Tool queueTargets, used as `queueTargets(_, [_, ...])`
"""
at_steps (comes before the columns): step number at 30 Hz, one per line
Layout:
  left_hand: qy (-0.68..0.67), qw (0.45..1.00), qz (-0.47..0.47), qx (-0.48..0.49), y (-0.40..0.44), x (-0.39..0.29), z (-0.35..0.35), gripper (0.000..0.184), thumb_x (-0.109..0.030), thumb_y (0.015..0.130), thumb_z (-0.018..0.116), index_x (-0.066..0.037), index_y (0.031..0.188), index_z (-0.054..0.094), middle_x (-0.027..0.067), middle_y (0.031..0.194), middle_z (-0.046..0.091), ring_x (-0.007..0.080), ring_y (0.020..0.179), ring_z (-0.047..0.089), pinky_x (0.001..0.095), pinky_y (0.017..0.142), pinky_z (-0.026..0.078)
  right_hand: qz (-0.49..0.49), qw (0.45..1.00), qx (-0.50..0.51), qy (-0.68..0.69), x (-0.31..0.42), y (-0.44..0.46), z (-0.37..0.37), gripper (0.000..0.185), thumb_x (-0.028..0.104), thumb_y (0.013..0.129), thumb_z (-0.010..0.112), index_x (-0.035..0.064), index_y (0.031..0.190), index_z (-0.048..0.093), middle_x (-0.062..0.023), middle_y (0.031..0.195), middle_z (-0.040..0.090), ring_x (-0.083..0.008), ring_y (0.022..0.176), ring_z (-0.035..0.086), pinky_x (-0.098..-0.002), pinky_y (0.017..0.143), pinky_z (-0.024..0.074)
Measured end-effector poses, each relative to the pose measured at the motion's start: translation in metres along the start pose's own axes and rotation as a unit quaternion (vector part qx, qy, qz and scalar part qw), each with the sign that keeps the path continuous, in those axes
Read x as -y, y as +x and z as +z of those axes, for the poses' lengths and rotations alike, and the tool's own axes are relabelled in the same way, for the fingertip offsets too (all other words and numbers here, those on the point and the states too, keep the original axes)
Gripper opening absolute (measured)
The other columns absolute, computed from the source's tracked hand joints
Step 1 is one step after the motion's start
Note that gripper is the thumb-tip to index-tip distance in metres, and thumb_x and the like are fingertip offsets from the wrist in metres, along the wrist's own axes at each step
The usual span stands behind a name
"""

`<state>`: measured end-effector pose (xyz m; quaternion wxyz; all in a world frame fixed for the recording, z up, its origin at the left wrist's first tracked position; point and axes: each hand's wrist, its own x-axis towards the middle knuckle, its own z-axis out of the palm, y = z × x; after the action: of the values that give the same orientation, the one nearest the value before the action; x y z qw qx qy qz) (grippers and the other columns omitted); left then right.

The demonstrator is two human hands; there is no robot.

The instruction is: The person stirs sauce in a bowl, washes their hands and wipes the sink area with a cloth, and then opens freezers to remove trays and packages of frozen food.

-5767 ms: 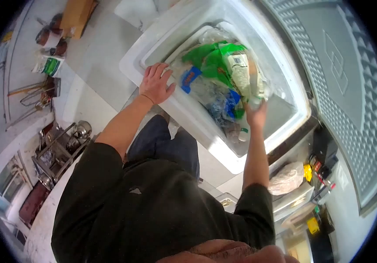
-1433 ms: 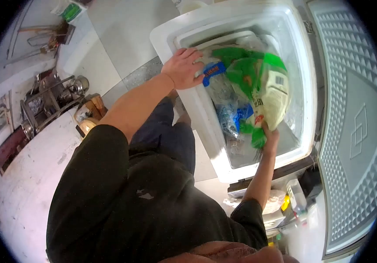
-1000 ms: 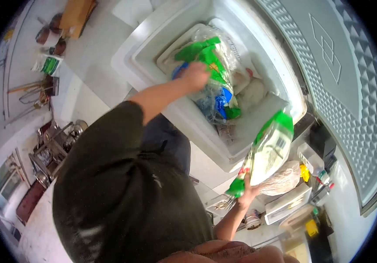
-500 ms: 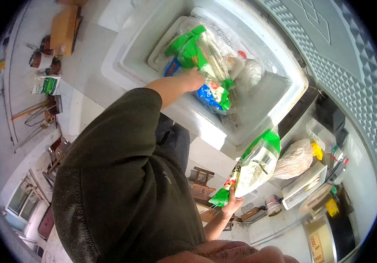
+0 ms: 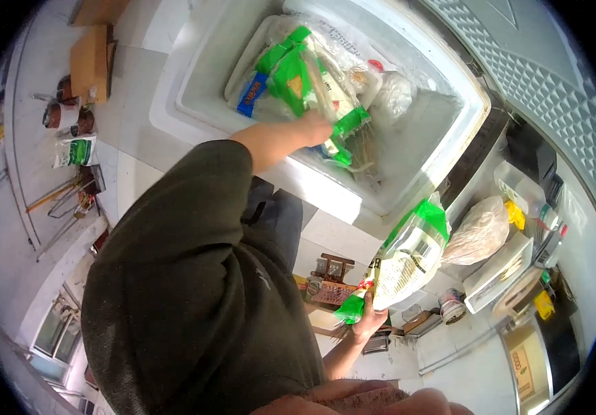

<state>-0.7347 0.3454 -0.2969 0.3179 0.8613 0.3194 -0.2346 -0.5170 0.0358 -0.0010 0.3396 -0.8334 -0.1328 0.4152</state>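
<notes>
My left hand (image 5: 312, 128) reaches into an open chest freezer (image 5: 204, 114), its fingers closed on a green, white and clear plastic bag (image 5: 345, 126) among the packages; the fingertips are partly hidden. Another green-topped plastic bag (image 5: 285, 81) lies beside it, with a blue-labelled package (image 5: 252, 95) to its left and a clear bag (image 5: 393, 95) to its right. Outside the freezer, at the lower right, my right hand (image 5: 369, 319) grips a printed green-and-white food bag (image 5: 409, 266) by its narrow end. The wide end of that bag points up toward the freezer's corner.
The raised freezer lid (image 5: 519, 90) fills the upper right. Beyond the held bag are a pale pinkish bag (image 5: 479, 230), a white tray (image 5: 497, 273) and a tub (image 5: 452, 304). A brown stool (image 5: 331, 277) stands below. Cardboard (image 5: 92, 62) lies at the left.
My left hand has shifted slightly right and down; the bag under it has moved, and its blue-and-red part is now mostly covered. My right hand keeps hold of its bag. The view has shifted slightly.
</notes>
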Motion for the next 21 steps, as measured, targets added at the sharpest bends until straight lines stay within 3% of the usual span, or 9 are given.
queueTargets(3, [0.023,0.998,0.065,0.002,-0.034,0.017,-0.009,0.019,-0.017,0.077,0.054,-0.013,0.086,0.070,0.0103,0.089,0.068,0.0302,0.091,0.063,0.0446,0.083,0.044,0.021,1.000,-0.011,-0.017,-0.016,0.004,-0.009,0.027,0.000,0.084,0.064,-0.0067,0.110,0.059,-0.0087,0.099,0.065,-0.0153,0.086,0.060,-0.0291,0.079,0.0476])
queueTargets(6, [0.026,0.996,0.063,0.051,-0.065,0.040,-0.031,0.018,-0.021,0.075,0.055,-0.011,0.083,0.069,0.0123,0.086,0.067,0.0312,0.089,0.063,0.0450,0.082,0.044,0.000,1.000,-0.012,0.005,-0.015,0.007,-0.007,0.028,0.000,0.084,0.064,-0.0064,0.110,0.059,-0.0089,0.102,0.065,-0.0150,0.088,0.060,-0.0285,0.082,0.0466])
queueTargets(8, [0.031,0.984,0.015,0.173,-0.090,0.047,-0.070,0.021,-0.026,0.075,0.056,-0.010,0.083,0.068,0.0139,0.083,0.066,0.0328,0.087,0.062,0.0442,0.083,0.044,-0.010,0.999,-0.024,-0.020,-0.017,0.008,-0.007,0.026,0.002,0.084,0.063,-0.0081,0.107,0.059,-0.0099,0.097,0.065,-0.0169,0.084,0.060,-0.0298,0.079,0.0469])
queueTargets(13, [-0.096,0.994,0.016,0.043,-0.137,0.080,-0.128,0.025,-0.029,0.078,0.062,-0.007,0.090,0.065,0.0150,0.087,0.065,0.0367,0.086,0.060,0.0437,0.086,0.044,-0.002,0.999,-0.030,-0.037,-0.010,0.013,-0.005,0.026,0.002,0.083,0.064,-0.0075,0.107,0.060,-0.0098,0.099,0.065,-0.0162,0.086,0.059,-0.0295,0.080,0.0464])
queueTargets(16, [-0.166,0.973,0.055,-0.149,-0.148,0.109,-0.130,0.023,-0.024,0.082,0.058,-0.004,0.093,0.063,0.0143,0.092,0.067,0.0300,0.086,0.063,0.0392,0.079,0.047,0.010,0.997,-0.036,-0.066,-0.004,0.012,-0.009,0.032,0.010,0.083,0.069,-0.0055,0.110,0.061,-0.0097,0.103,0.066,-0.0154,0.091,0.059,-0.0300,0.083,0.0459])
queueTargets(19, [-0.369,0.916,-0.078,-0.135,-0.165,0.118,-0.154,0.025,-0.016,0.083,0.059,-0.004,0.104,0.062,0.0107,0.094,0.067,0.0227,0.088,0.061,0.0352,0.082,0.046,-0.012,0.995,-0.055,-0.082,-0.002,0.014,-0.009,0.026,0.006,0.084,0.066,-0.0040,0.107,0.061,-0.0079,0.101,0.065,-0.0158,0.089,0.057,-0.0292,0.082,0.0445])
queueTargets(21, [-0.315,0.935,-0.045,-0.155,-0.179,0.136,-0.159,0.030,-0.016,0.084,0.059,-0.005,0.112,0.061,0.0088,0.100,0.066,0.0192,0.093,0.058,0.0332,0.084,0.045,-0.017,0.996,-0.048,-0.072,0.000,0.016,-0.008,0.027,0.008,0.084,0.067,-0.0036,0.108,0.062,-0.0082,0.102,0.065,-0.0160,0.089,0.058,-0.0296,0.082,0.0447])
